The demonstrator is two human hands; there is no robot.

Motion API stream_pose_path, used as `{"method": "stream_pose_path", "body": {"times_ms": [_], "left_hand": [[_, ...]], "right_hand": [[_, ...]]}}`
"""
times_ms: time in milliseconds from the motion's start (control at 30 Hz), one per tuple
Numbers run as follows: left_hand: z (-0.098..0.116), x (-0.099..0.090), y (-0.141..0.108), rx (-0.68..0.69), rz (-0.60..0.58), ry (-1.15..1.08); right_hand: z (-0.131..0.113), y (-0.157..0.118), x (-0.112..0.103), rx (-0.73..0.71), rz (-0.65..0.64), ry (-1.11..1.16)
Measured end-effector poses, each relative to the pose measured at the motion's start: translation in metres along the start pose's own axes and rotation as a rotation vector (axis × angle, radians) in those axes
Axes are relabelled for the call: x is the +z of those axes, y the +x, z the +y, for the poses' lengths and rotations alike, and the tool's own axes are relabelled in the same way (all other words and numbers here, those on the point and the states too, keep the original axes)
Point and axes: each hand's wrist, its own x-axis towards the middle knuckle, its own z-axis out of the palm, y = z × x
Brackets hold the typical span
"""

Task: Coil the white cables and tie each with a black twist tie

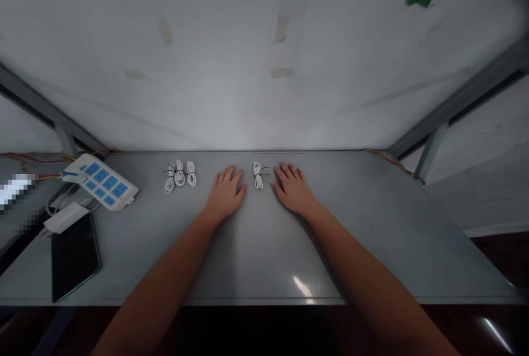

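A: Step? Both hands flat, empty, on the tabletop (256, 246): left hand (225, 193), right hand (294, 189), the single cable (258, 175) lying between them, untouched.
B: So pre-grasp, I'd judge; next needs a pinch on that bundle.
A: Surroundings: three cables (179, 175) left of centre, power strip (101, 181) and phone (74, 257) at left; bare grey wall.
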Motion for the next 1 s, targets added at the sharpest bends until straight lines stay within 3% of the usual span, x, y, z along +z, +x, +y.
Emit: {"method": "stream_pose_path", "body": {"times_ms": [1000], "left_hand": [[-0.0025, 0.0026, -0.0001, 0.021, 0.021, -0.006]], "right_hand": [[0.0008, -0.0002, 0.0015, -0.004, 0.009, -0.004]]}}
